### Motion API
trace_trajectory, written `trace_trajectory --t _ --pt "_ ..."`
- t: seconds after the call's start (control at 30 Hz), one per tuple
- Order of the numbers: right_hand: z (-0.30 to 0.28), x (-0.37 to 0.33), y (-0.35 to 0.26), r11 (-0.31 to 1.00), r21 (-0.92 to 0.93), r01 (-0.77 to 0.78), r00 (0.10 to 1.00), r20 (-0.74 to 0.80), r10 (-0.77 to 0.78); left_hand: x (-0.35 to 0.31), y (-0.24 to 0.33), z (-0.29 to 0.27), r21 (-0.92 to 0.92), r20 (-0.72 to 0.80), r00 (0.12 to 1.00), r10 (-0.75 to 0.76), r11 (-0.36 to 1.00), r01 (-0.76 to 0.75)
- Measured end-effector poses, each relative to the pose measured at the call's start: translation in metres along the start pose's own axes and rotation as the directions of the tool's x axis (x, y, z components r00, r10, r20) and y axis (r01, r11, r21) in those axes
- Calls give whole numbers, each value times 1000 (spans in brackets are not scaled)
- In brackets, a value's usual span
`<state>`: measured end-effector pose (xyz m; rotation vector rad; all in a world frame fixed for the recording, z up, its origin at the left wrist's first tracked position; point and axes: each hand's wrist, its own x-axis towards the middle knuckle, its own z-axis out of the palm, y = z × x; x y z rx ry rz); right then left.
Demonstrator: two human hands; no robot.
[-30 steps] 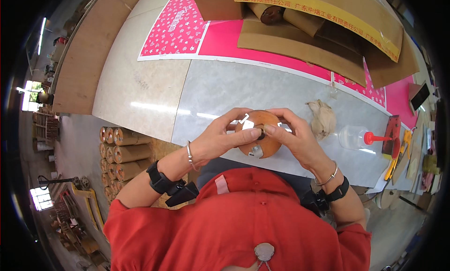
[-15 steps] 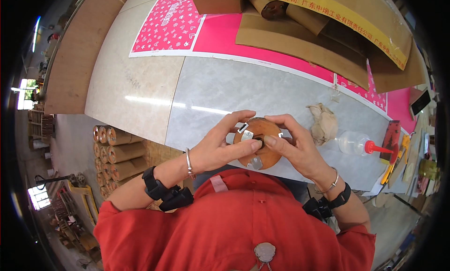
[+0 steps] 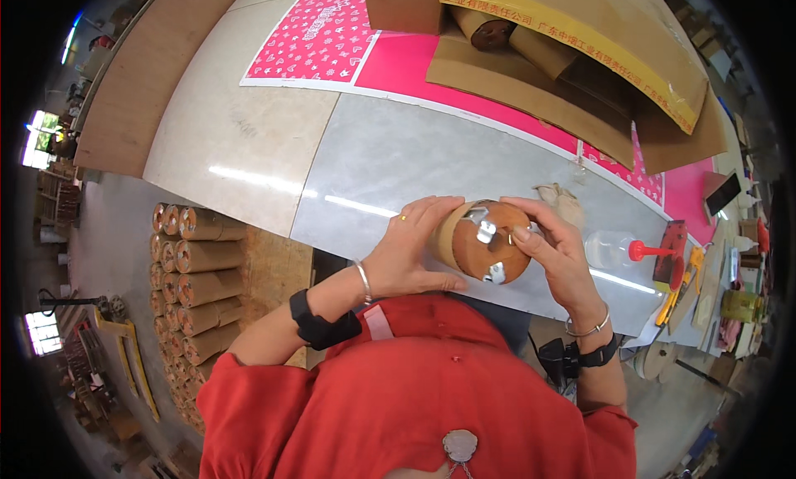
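Note:
Between my hands is a short brown cardboard tube [image 3: 449, 240], tilted so that its round orange-brown end disc [image 3: 470, 259] faces up. Silvery metal clips [image 3: 495, 272] sit on the disc, which has a dark hole near its middle. My left hand [image 3: 408, 245] cups the tube's left side, fingers along the top and thumb stretched out below. On the other side my right hand [image 3: 557, 245] grips the disc's edge, its thumb lying over the face and its fingers behind. The far end of the tube is hidden.
Beyond my right hand lie a crumpled tan cloth [image 3: 564, 205] and a clear squeeze bottle [image 3: 609, 249] with a red nozzle. A large cardboard box [image 3: 572, 44] rests on pink printed sheets [image 3: 398, 60] at the back. Similar tubes [image 3: 207, 255] are stacked at left, below the grey tabletop [image 3: 390, 152].
The tube has tipped, so its brown side now shows at the left. My left thumb has come off the disc and moved down; my right hand has shifted right along the rim.

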<state>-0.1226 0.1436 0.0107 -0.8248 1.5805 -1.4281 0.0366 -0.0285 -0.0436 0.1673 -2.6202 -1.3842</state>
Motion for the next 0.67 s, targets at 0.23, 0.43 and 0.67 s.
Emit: trace_trajectory --t 0.23,0.43,0.67 --pt "-3 -42 2 940 -326 -100 960 -280 5 14 12 29 186 -105 982 156 973 -135" --pt "-3 -55 2 922 -349 -170 951 -305 60 14 7 33 -171 -47 999 26 985 -34" --pt "-9 -62 9 872 -451 -191 969 -231 93 4 -12 39 -645 373 854 -363 560 520"
